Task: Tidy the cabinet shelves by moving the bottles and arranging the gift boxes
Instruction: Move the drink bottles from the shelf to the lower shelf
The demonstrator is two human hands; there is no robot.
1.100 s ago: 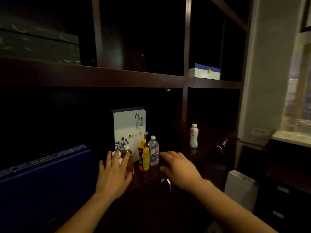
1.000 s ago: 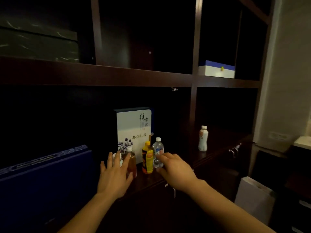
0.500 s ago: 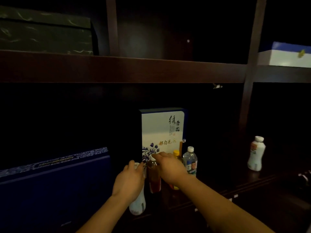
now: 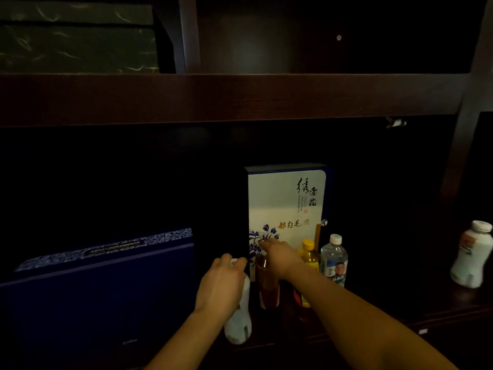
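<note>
My left hand [image 4: 220, 285] is wrapped round the neck of a white bottle [image 4: 238, 324] at the front of the dark lower shelf. My right hand [image 4: 280, 259] grips the top of a brown tea bottle [image 4: 268, 285] just right of it. A yellow-capped bottle [image 4: 309, 256] and a clear water bottle [image 4: 334, 260] stand further right. Behind them an upright white and blue gift box [image 4: 286, 201] with a flower print faces me. A flat dark blue gift box [image 4: 98, 284] stands at the left.
Another white bottle [image 4: 472, 259] stands alone at the far right of the shelf. A dark green marbled box [image 4: 77, 41] fills the upper left compartment. A thick wooden shelf board [image 4: 240, 97] runs across above, with an upright post [image 4: 464, 124] at the right.
The view has swung left and closer to the shelf. Both hands went from hovering open to closing on the bottles, the left on the white one, the right on the brown one.
</note>
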